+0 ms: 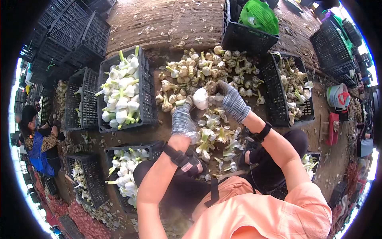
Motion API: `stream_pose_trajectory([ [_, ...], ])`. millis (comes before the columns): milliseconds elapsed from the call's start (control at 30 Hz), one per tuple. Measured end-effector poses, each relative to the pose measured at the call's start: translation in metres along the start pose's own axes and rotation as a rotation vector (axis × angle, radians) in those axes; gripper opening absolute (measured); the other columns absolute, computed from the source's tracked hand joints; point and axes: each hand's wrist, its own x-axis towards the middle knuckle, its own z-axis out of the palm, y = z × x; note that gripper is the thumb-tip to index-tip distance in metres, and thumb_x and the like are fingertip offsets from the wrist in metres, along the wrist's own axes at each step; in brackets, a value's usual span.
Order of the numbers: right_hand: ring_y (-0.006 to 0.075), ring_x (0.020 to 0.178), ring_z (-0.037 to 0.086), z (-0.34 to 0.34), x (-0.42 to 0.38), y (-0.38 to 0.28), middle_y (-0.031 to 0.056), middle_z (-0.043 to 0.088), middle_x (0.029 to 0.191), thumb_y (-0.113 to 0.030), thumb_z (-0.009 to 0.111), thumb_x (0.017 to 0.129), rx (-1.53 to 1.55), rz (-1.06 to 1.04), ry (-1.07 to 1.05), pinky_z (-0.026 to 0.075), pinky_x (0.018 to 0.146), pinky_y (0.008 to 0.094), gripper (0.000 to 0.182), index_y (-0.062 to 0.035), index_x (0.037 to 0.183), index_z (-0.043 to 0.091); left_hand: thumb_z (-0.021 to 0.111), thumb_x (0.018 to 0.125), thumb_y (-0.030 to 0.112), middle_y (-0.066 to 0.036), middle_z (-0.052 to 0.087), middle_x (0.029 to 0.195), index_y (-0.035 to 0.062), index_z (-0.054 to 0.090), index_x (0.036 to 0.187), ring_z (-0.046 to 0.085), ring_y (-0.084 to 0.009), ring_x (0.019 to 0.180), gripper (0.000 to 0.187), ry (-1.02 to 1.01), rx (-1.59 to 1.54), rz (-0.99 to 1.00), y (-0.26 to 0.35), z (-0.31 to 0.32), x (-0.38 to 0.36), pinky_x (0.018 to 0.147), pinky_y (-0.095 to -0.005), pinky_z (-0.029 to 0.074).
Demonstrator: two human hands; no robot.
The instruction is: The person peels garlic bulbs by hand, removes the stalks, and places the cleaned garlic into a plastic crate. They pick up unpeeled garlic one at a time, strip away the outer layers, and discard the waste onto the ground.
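Note:
Between my two gloved hands is a white garlic bulb (pixel 200 98), its skin clean and pale, with a cut green stem pointing left. My left hand (pixel 183 115), in a grey glove, is closed around the stem end. On the bulb's other side, my right hand (pixel 230 100) has its fingers bent against it; whether a tool is in them I cannot make out. Just beyond lies a heap of dirty, unpeeled garlic (pixel 207 65). Peeled-off husks and leaves (pixel 213 135) are scattered on the ground below my hands.
A black crate of clean white garlic (pixel 121 93) stands at left, another (pixel 129 169) by my knee. At right is a crate of brownish garlic (pixel 292 85). A crate with a green net bag (pixel 258 18) stands behind the heap. Another person (pixel 38 139) sits far left.

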Motion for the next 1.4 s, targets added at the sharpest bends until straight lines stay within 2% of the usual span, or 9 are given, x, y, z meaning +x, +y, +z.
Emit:
stream_pose_trajectory([
  [167, 0.0169, 0.068, 0.060, 0.016, -0.010, 0.061, 0.0070, 0.060, 0.077, -0.001, 0.063, 0.072, 0.843, 0.396, -0.111, 0.052, 0.058, 0.0307, 0.024, -0.0039, 0.093, 0.055, 0.056, 0.083, 0.018, -0.011, 0.058, 0.096, 0.0014, 0.052, 0.103, 0.060, -0.0205, 0.082, 0.026, -0.039, -0.189, -0.079, 0.007, -0.008, 0.007, 0.065, -0.0314, 0.056],
  [333, 0.0339, 0.083, 0.058, 0.049, -0.035, 0.170, 0.0141, 0.061, 0.099, -0.035, 0.055, 0.079, -0.798, 0.158, -0.417, 0.046, 0.076, 0.0396, 0.040, -0.0062, 0.106, 0.055, 0.059, 0.082, 0.015, -0.012, 0.055, 0.101, 0.0008, 0.051, 0.105, 0.058, -0.0235, 0.087, 0.028, -0.009, -0.317, 0.073, 0.059, -0.003, 0.009, 0.070, -0.0336, 0.056],
  [433, 0.0322, 0.090, 0.058, 0.037, -0.033, 0.190, 0.0175, 0.058, 0.103, -0.043, 0.052, 0.080, -1.044, 0.213, -0.470, 0.046, 0.077, 0.0388, 0.047, -0.0071, 0.110, 0.053, 0.058, 0.082, 0.014, -0.011, 0.055, 0.103, 0.0007, 0.050, 0.107, 0.055, -0.0202, 0.091, 0.029, 0.005, -0.410, 0.212, 0.101, -0.024, 0.025, 0.073, -0.0327, 0.054],
  [500, 0.0341, 0.090, 0.056, 0.029, -0.018, 0.207, 0.0183, 0.057, 0.101, -0.037, 0.050, 0.081, -1.145, 0.400, -0.360, 0.045, 0.077, 0.0417, 0.035, -0.0172, 0.108, 0.056, 0.057, 0.084, 0.012, -0.009, 0.053, 0.105, -0.0003, 0.048, 0.109, 0.052, -0.0180, 0.096, 0.029, 0.133, 0.577, 0.675, 0.119, -0.037, 0.023, 0.080, -0.0288, 0.048],
  [633, 0.0318, 0.081, 0.058, 0.016, 0.026, 0.212, 0.0157, 0.057, 0.090, -0.012, 0.050, 0.075, -1.217, 0.206, -0.144, 0.047, 0.066, 0.0421, 0.025, -0.0144, 0.100, 0.056, 0.054, 0.084, 0.010, -0.015, 0.050, 0.112, -0.0057, 0.047, 0.108, 0.047, -0.0212, 0.104, 0.030, 0.147, -0.254, 0.621, 0.168, -0.040, 0.007, 0.083, -0.0316, 0.050],
  [733, 0.0319, 0.085, 0.059, 0.026, 0.057, 0.210, 0.0156, 0.056, 0.095, -0.007, 0.050, 0.074, -1.185, 0.100, -0.123, 0.048, 0.069, 0.0416, 0.025, -0.0108, 0.098, 0.057, 0.053, 0.084, 0.010, -0.017, 0.056, 0.104, -0.0061, 0.049, 0.106, 0.053, -0.0205, 0.100, 0.028, 0.181, 0.029, 0.896, 0.171, -0.040, 0.000, 0.081, -0.0334, 0.051],
  [1000, 0.0348, 0.099, 0.053, 0.073, 0.105, 0.238, 0.0189, 0.053, 0.109, -0.017, 0.060, 0.072, -1.077, 0.438, -0.216, 0.045, 0.080, 0.0423, 0.039, -0.0093, 0.108, 0.051, 0.056, 0.084, 0.013, -0.010, 0.058, 0.091, -0.0018, 0.054, 0.099, 0.056, -0.0157, 0.084, 0.021, -0.082, -0.226, 0.452, 0.123, -0.008, -0.011, 0.069, -0.0250, 0.051],
  [1300, 0.0343, 0.088, 0.057, 0.052, 0.051, 0.112, 0.0207, 0.059, 0.096, -0.043, 0.068, 0.067, -0.718, 0.140, 0.003, 0.047, 0.073, 0.0395, 0.064, -0.0032, 0.112, 0.048, 0.065, 0.077, 0.015, -0.005, 0.054, 0.097, 0.0041, 0.046, 0.117, 0.051, -0.0134, 0.083, 0.045, 0.066, 0.626, 0.504, 0.009, -0.021, 0.050, 0.069, -0.0261, 0.045],
  [1400, 0.0333, 0.084, 0.058, 0.032, 0.024, 0.046, 0.0185, 0.059, 0.093, -0.035, 0.071, 0.064, -0.827, -0.140, 0.024, 0.047, 0.072, 0.0389, 0.066, -0.0055, 0.116, 0.045, 0.068, 0.075, 0.017, -0.006, 0.053, 0.099, 0.0099, 0.039, 0.125, 0.050, -0.0131, 0.085, 0.058, -0.130, 0.613, 0.200, -0.010, -0.011, 0.035, 0.068, -0.0266, 0.044],
])
